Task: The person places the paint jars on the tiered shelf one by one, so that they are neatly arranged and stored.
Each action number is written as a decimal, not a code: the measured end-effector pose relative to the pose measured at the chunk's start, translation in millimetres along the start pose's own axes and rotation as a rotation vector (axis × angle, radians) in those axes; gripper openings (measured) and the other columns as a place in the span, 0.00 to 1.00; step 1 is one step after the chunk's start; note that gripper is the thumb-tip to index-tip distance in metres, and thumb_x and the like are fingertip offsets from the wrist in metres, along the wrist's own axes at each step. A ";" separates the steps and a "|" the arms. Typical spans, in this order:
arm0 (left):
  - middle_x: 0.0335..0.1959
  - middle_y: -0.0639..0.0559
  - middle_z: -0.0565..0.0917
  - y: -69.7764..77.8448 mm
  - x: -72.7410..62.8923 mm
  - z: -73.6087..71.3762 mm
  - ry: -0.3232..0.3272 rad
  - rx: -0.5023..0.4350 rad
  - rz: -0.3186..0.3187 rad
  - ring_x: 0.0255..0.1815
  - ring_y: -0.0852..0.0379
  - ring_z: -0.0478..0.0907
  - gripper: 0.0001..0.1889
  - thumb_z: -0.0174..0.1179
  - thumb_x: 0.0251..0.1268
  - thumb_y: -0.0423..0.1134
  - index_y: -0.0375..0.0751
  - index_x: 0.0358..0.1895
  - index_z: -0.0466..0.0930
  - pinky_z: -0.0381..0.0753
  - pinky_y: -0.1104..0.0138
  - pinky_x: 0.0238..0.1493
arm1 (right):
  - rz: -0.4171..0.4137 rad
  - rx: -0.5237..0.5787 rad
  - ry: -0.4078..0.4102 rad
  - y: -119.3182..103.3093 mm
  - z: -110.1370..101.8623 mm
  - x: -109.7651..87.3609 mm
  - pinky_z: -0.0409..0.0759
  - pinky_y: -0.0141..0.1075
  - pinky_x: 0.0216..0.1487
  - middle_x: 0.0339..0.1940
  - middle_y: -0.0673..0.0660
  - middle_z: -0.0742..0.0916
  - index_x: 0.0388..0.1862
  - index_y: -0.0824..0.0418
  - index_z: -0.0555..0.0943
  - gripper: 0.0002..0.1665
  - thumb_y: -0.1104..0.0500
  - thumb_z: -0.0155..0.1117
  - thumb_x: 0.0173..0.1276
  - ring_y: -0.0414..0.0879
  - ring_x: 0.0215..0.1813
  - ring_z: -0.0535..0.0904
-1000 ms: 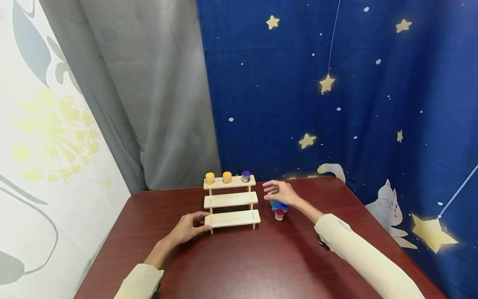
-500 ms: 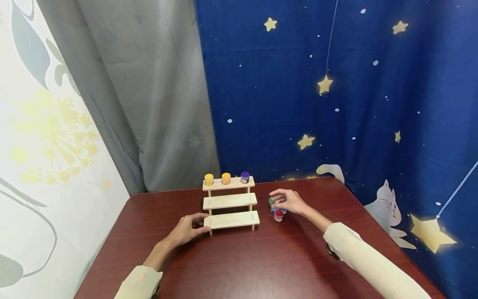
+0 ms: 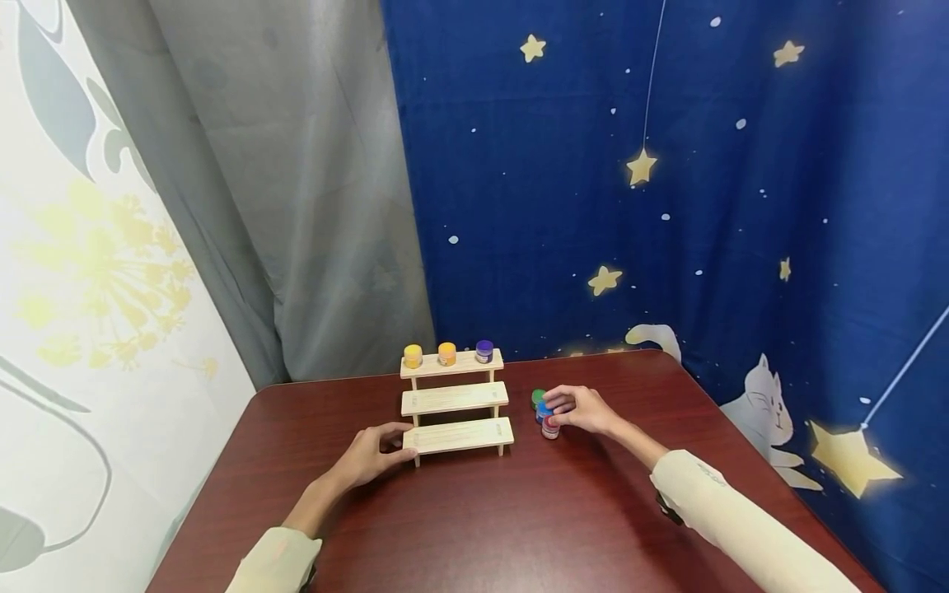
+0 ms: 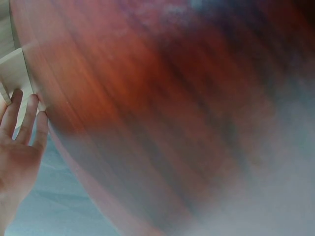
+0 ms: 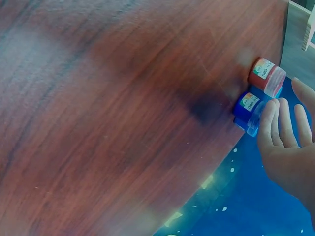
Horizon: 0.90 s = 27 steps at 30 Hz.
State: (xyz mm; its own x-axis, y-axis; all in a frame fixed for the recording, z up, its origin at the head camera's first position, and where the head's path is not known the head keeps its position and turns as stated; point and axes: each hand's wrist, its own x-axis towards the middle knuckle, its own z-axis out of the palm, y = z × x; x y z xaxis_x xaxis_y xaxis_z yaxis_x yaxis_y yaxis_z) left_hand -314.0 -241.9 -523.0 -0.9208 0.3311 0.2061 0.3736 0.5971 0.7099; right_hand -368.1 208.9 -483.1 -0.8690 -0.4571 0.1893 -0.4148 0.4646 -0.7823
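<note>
A three-step wooden display rack (image 3: 460,436) stands on the table. My left hand (image 3: 366,455) holds the left end of its lowest step, thumb at the front edge and fingers behind. In the left wrist view, the fingers (image 4: 29,113) reach the pale wood. My right hand (image 3: 586,409) hovers over a cluster of small paint jars right of the rack, fingers extended and thumb apart. A green jar (image 3: 538,398), a blue jar (image 3: 544,412) and a red jar (image 3: 550,428) show beside it. In the right wrist view, the fingertips are right at a dark blue jar (image 5: 249,108).
A yellow jar (image 3: 413,357), an orange-yellow jar (image 3: 447,354) and a purple jar (image 3: 484,352) line the top step. The dark red table (image 3: 474,527) ends at a grey curtain (image 3: 341,247) and a blue star-patterned curtain (image 3: 504,206) behind.
My right hand has moved away from the rack and down onto the jar cluster, its fingers now close at the jars. The left hand keeps its hold on the rack.
</note>
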 end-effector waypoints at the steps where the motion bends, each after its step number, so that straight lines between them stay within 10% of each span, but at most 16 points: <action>1: 0.44 0.53 0.88 0.2 -0.2 0.0 0.000 0.000 0.001 0.42 0.59 0.83 0.25 0.75 0.64 0.48 0.43 0.61 0.84 0.81 0.66 0.43 | -0.002 0.007 0.001 0.4 0.6 -0.8 0.86 0.40 0.50 0.49 0.74 0.88 0.57 0.76 0.81 0.25 0.71 0.77 0.62 0.66 0.50 0.87; 27: 0.44 0.54 0.88 -2.8 0.3 0.8 0.006 0.006 0.010 0.43 0.57 0.84 0.25 0.75 0.64 0.49 0.44 0.61 0.84 0.83 0.60 0.45 | 0.046 0.036 -0.075 6.9 7.0 -15.5 0.86 0.37 0.49 0.49 0.69 0.89 0.57 0.74 0.83 0.25 0.68 0.78 0.62 0.63 0.50 0.88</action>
State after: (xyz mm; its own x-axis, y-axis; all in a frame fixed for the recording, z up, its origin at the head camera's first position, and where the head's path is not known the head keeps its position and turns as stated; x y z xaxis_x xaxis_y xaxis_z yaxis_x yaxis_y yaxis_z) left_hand -315.2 -242.8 -525.5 -0.9176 0.3328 0.2173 0.3835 0.5981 0.7037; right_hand -355.6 213.8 -495.6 -0.8638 -0.4919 0.1089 -0.3639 0.4596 -0.8102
